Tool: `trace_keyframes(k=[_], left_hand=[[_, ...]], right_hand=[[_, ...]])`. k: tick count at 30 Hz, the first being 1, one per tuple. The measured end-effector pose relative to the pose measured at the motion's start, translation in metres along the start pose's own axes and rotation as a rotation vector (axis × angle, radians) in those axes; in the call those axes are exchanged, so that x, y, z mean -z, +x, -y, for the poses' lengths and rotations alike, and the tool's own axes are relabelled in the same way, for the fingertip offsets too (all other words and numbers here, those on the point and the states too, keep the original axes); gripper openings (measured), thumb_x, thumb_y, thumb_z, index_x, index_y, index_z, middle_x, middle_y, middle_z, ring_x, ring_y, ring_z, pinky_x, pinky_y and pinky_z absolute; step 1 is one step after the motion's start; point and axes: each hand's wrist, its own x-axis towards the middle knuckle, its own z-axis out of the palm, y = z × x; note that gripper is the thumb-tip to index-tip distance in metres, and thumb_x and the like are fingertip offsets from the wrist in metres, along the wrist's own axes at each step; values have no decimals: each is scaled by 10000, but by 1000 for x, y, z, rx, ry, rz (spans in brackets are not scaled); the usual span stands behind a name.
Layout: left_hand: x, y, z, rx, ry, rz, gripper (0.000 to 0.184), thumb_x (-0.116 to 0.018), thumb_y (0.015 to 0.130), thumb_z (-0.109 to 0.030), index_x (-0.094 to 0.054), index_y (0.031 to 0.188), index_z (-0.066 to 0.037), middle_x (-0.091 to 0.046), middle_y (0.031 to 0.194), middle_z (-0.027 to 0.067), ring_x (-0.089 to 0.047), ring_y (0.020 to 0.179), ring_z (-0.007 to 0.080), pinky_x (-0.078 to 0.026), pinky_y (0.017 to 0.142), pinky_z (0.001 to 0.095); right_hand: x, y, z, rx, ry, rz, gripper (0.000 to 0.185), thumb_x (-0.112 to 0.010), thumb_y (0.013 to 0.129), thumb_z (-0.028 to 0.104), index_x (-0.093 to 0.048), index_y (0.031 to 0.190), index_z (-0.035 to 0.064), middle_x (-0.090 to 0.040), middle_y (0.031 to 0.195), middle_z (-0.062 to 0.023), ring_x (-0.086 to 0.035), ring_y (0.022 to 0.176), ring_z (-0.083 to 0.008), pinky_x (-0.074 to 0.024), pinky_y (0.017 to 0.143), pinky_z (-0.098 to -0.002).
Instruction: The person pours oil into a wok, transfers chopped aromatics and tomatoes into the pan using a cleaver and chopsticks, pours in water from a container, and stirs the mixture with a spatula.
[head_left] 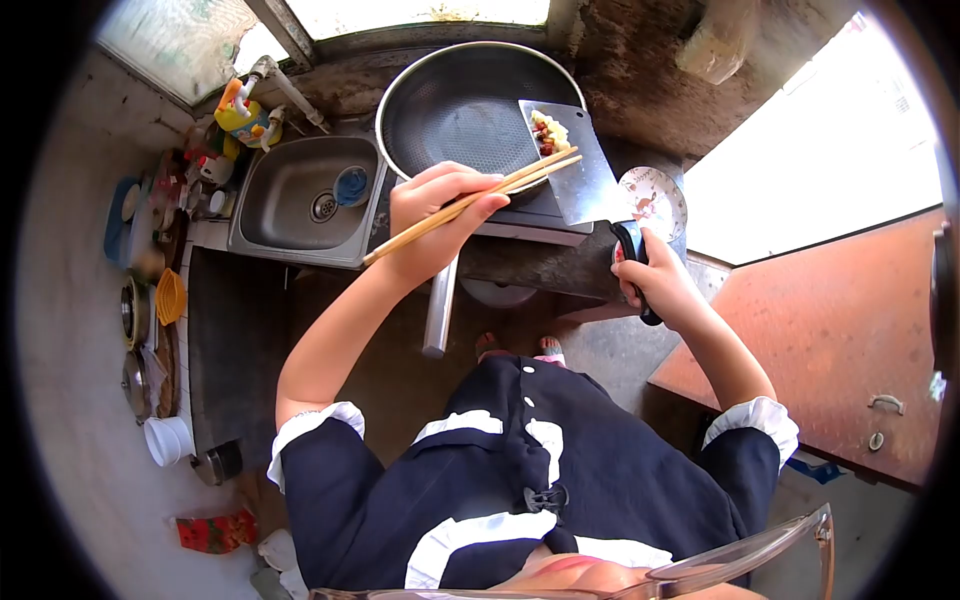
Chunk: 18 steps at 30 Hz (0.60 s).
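Note:
My left hand (440, 215) is closed on a pair of wooden chopsticks (480, 203). Their tips rest near the chopped pale and reddish food (546, 133) lying on the blade of a cleaver (585, 175). That cleaver is in my right hand (655, 278), fingers wrapped round its black handle. The far end of its blade reaches over the rim of a dark frying pan (455, 110). The pan's long metal handle (440, 310) points towards me, below my left hand.
A patterned plate (652, 205) stands right of the cleaver. Left of the pan is a metal sink (300, 190) with a blue item (351, 186) in it. A yellow bottle (243, 118) stands behind the sink. A reddish-brown cabinet top (800, 330) lies at right.

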Motion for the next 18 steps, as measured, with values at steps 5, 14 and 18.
trace_keyframes(k=[5, 14, 18], left_hand=[[4, -4, 30, -55, 63, 31, 159, -694, 797, -10, -684, 952, 22, -662, 829, 109, -637, 686, 153, -497, 595, 233], [38, 13, 77, -100, 311, -50, 197, -735, 761, -67, -695, 945, -11, -650, 774, 103, -631, 654, 200, -501, 586, 279], [70, 14, 56, -108, 452, -82, 162, -709, 780, -53, -689, 931, 1, -646, 752, 110, -626, 646, 210, -491, 583, 289]], right_hand=[[-13, 8, 5, -72, 49, -13, 181, -595, 802, 38, -428, 872, 34, -508, 611, -36, -487, 464, -97, -387, 428, -240], [-44, 6, 31, -178, 37, -64, 183, -552, 813, 33, -424, 944, 35, -472, 634, -30, -442, 479, -89, -358, 427, -227], [-42, -2, 45, -112, -14, -63, 147, -546, 812, 38, -447, 918, 12, -487, 619, -32, -453, 463, -85, -361, 413, -224]])
